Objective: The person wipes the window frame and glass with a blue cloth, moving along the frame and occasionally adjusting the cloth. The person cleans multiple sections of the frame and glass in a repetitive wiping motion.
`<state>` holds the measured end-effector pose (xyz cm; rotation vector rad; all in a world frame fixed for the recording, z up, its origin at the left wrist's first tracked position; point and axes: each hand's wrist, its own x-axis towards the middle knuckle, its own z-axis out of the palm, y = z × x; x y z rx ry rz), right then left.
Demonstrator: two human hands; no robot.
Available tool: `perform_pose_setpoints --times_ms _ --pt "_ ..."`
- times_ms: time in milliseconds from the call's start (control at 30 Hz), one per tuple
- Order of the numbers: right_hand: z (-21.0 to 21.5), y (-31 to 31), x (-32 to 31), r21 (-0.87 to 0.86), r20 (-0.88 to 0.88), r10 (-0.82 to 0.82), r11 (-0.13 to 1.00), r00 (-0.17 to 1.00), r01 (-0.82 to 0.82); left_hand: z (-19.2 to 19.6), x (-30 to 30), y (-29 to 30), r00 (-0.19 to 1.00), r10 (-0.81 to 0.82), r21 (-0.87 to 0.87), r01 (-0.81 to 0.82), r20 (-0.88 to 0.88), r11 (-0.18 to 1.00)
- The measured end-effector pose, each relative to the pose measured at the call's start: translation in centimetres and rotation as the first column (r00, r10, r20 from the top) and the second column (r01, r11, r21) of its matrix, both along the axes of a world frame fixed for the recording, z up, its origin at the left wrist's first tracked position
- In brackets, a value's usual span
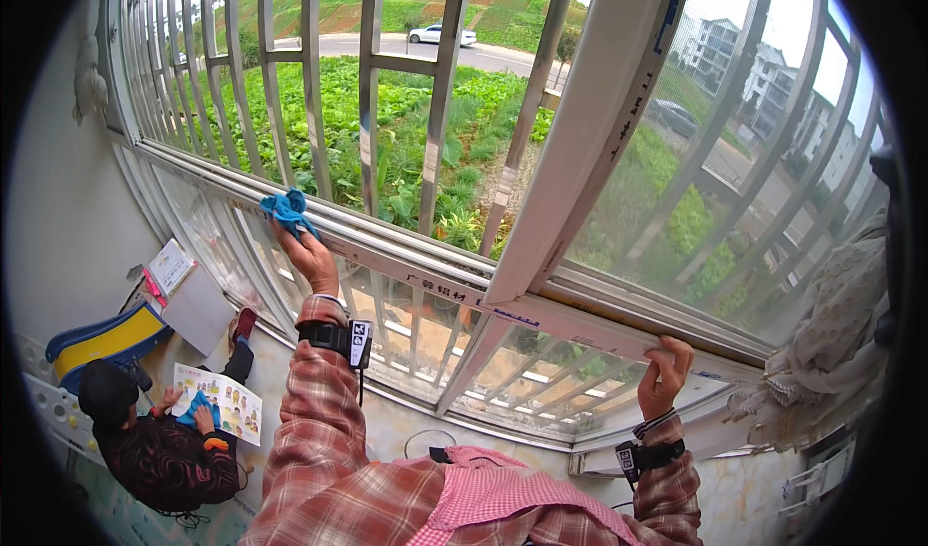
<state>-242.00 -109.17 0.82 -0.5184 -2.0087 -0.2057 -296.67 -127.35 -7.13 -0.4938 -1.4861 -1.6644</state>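
Observation:
My left hand (pixel 311 255) presses a crumpled blue cloth (pixel 289 210) onto the white window rail (pixel 406 246), left of the open sash. My right hand (pixel 665 373) grips the lower edge of the same rail far to the right, fingers curled over it. The white sash frame (pixel 580 150) stands slanted between my two hands. Both forearms wear plaid sleeves with black wrist bands.
Metal security bars (pixel 372 92) run outside the window, with green plants beyond. Below left, a person (pixel 159 440) sits on the floor with a picture sheet (pixel 232 403) beside a blue and yellow slide (pixel 106 338). A pale curtain (pixel 831 343) hangs at right.

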Motion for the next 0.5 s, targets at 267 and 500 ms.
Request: perform_pose_setpoints --times_ms 267,500 --pt "-0.1 0.1 -0.5 0.025 -0.028 -0.03 0.999 0.999 0.03 -0.9 3.1 1.6 0.993 -0.082 0.084 0.075 0.085 0.994" --pt "-0.3 0.2 -0.6 -0.002 -0.029 -0.09 0.996 0.996 0.09 -0.8 17.0 3.6 0.941 -0.339 -0.171 0.334 0.0 0.927"
